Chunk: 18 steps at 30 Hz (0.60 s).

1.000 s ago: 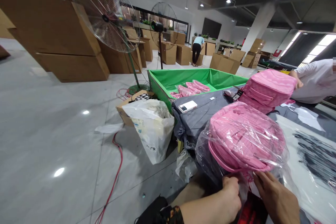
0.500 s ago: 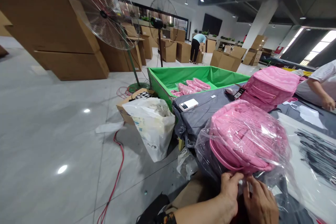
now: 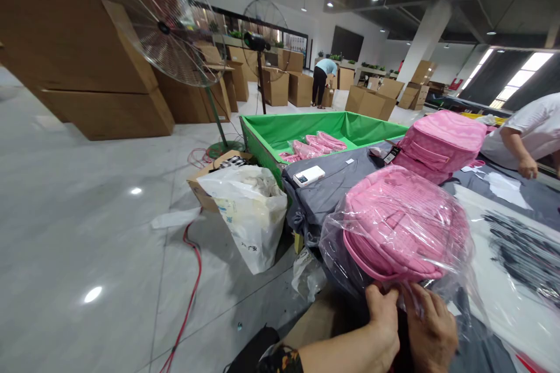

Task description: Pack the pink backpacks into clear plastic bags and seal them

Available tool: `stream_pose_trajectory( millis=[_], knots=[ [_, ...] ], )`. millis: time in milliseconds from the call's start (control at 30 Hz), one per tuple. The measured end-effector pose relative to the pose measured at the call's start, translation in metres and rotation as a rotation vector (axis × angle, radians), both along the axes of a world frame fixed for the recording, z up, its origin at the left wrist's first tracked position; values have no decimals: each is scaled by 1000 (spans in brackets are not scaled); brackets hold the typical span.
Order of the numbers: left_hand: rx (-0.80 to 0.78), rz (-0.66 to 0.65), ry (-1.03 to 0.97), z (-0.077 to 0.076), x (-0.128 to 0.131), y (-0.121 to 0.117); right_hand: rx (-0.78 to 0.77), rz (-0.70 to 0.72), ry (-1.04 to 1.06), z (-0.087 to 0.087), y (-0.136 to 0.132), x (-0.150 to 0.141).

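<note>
A pink backpack (image 3: 402, 221) lies at the near edge of the table inside a clear plastic bag (image 3: 335, 242). Just below its near side, my left hand (image 3: 383, 317) pinches the edge of the bag between thumb and fingers. My right hand (image 3: 431, 322) is beside it, fingers bent and closed on the same plastic. The two hands nearly touch, and the gathered film between them is partly hidden by my fingers. Behind the bagged one stands a second pink backpack (image 3: 441, 143) with a black hang tag (image 3: 391, 155).
A green bin (image 3: 371, 125) with several wrapped pink items stands beyond the grey-covered table (image 3: 345, 172). On the table are a white phone-like device (image 3: 309, 176) and clear plastic sheets (image 3: 490, 262). Left are a white sack (image 3: 245, 215) and a fan (image 3: 164, 28). A co-worker's arm (image 3: 518, 148) reaches in at right.
My fingers have shifted slightly on the bag's edge, the right ones curling more around the plastic. The whole view has moved a little; the backpacks stay in place.
</note>
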<state>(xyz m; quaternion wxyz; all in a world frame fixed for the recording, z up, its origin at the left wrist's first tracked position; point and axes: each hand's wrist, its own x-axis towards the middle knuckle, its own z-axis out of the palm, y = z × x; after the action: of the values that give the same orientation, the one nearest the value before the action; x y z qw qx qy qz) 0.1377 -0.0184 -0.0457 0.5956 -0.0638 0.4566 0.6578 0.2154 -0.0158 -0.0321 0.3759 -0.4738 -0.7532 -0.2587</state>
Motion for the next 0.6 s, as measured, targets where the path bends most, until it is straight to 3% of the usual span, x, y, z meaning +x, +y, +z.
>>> stream_pose_trajectory(
  millis=[133, 267, 433, 533, 600],
  knots=[
    [100, -27, 95, -4, -5, -3, 95, -66, -170, 2, 6, -10],
    [183, -111, 353, -8, -12, -1, 92, -18, -311, 0, 6, -5],
    [237, -329, 632, 0, -23, 5, 65, 64, -397, -21, 10, 15],
    [234, -384, 691, 1, -21, 3, 30, -25, -418, -36, 12, 17],
    [226, -352, 614, -2, -18, -1, 40, -104, -369, -42, 14, 11]
  ],
)
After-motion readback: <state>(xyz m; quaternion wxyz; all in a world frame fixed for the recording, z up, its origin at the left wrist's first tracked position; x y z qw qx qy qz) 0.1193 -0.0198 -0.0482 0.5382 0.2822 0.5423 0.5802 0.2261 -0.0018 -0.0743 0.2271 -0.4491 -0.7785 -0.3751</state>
